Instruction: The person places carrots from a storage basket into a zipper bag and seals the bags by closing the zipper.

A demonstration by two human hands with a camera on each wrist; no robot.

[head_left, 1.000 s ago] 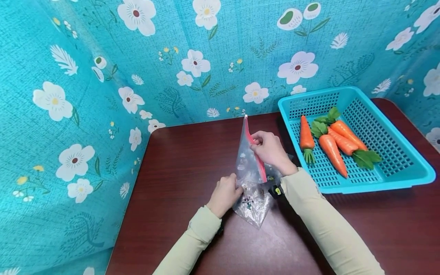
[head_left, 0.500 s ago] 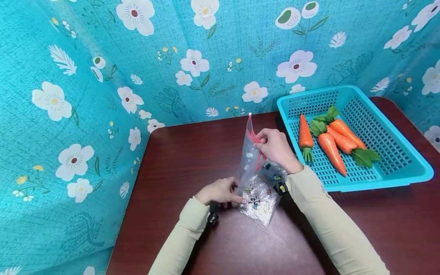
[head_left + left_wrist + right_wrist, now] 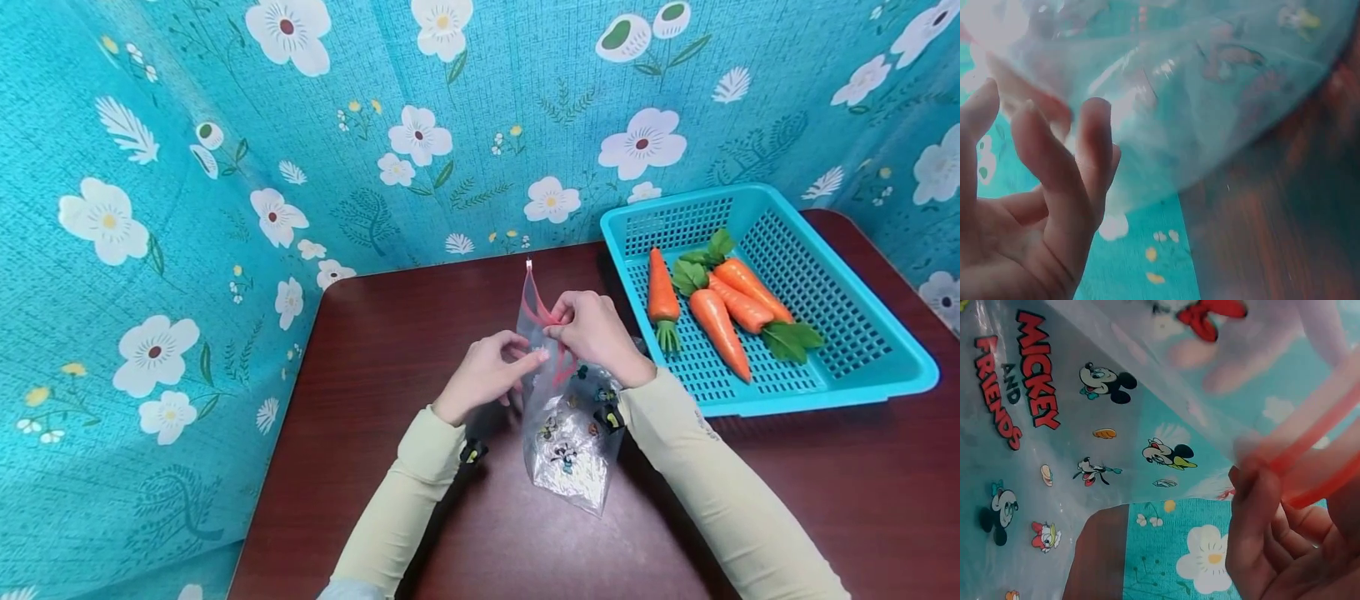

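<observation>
A clear zip bag (image 3: 572, 458) with a red zip edge and printed cartoon characters hangs over the middle of the table. My right hand (image 3: 596, 332) pinches it by the red edge, whose slider tip points up and away. In the right wrist view the thumb and fingers of that hand (image 3: 1266, 531) close on the plastic beside the red strip (image 3: 1319, 447). My left hand (image 3: 483, 372) is at the bag's left side, thumb against or just before the plastic. The left wrist view shows its fingers (image 3: 1047, 150) spread and loosely bent beside the bag (image 3: 1210, 112).
A turquoise plastic basket (image 3: 840, 398) stands at the back right of the dark wooden table (image 3: 390, 333). Several orange carrots (image 3: 720, 333) with green tops lie in it. A blue flowered cloth (image 3: 480, 158) hangs behind and to the left.
My left hand has let go of the bag's lower left side and moved up towards the red edge. The right hand keeps its pinch, and the bag's mouth has parted somewhat.
</observation>
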